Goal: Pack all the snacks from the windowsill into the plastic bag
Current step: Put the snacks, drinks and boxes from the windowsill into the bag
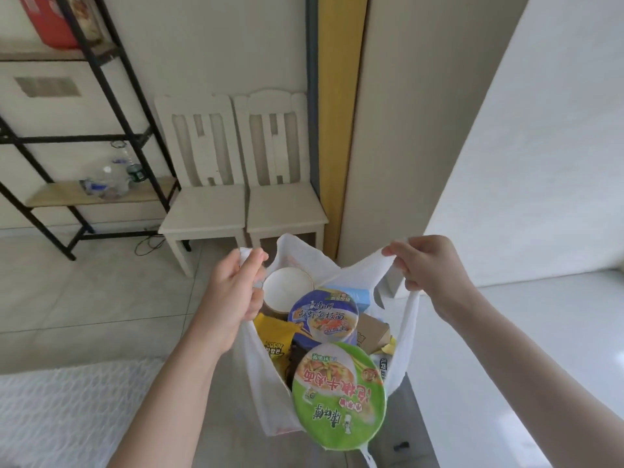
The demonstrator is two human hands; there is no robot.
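Observation:
A white plastic bag [260,376] hangs in front of me, full of snacks. My left hand [236,292] grips its left handle and my right hand [429,265] grips its right handle, holding the mouth apart. On top lie a green-lidded noodle bowl [337,396] and a blue-lidded noodle bowl [324,315]. Around them sit a white paper bowl [287,292], a yellow snack packet [275,336], a brown carton [371,332] and a light blue box [358,295]. The windowsill [540,332] stretches out on the right.
Two white wooden chairs [236,184] stand against the wall ahead. A black metal shelf [98,136] with plastic bottles [111,177] is at the left. A yellow curtain [341,106] hangs beside a wall corner. A white textured cover [74,410] lies at the lower left.

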